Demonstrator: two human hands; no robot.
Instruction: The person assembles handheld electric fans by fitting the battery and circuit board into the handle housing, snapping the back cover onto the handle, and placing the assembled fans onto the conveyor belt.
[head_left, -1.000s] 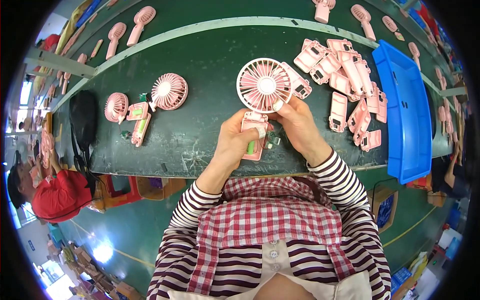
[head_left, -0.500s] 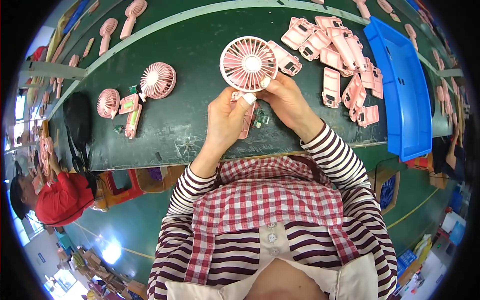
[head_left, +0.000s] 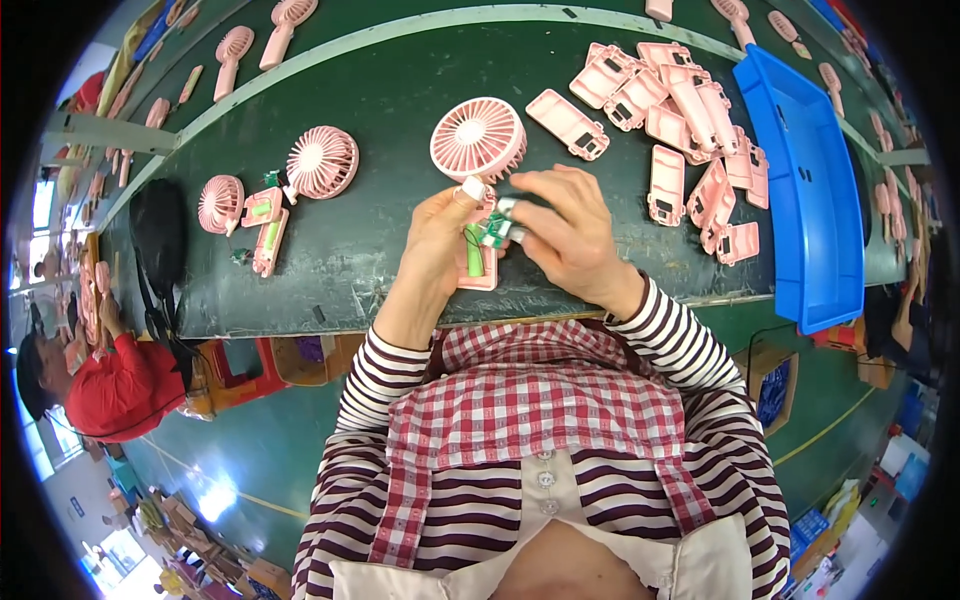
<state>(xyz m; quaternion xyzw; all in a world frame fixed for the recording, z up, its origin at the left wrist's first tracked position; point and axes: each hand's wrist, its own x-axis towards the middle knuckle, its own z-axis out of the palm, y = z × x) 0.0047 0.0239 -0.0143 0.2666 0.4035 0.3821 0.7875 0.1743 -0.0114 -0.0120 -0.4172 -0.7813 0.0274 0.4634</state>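
Observation:
My left hand (head_left: 432, 240) grips a pink handheld fan (head_left: 478, 138) at its neck, its round grille tilted away from me. The fan's open handle (head_left: 488, 272) shows a green battery cell (head_left: 473, 252) inside. At the handle's top, my right hand (head_left: 578, 238) pinches a small green circuit board (head_left: 494, 229), its fingertips slightly blurred. White covers sit on some fingertips. Just beyond my right hand lies a loose pink handle shell (head_left: 567, 125). On the left rest two more fans with open handles, one grille (head_left: 323, 162) larger in view than the other (head_left: 220, 204).
A heap of pink handle shells (head_left: 690, 110) lies on the right of the green table (head_left: 390, 95), beside a long blue tray (head_left: 800, 190). A black bag-like thing (head_left: 158, 240) hangs at the left edge. A person in red (head_left: 125, 390) works farther left.
The fan has turned from grille facing me to tilted, and its open handle with the battery now shows. My right hand has moved off the grille onto the circuit board.

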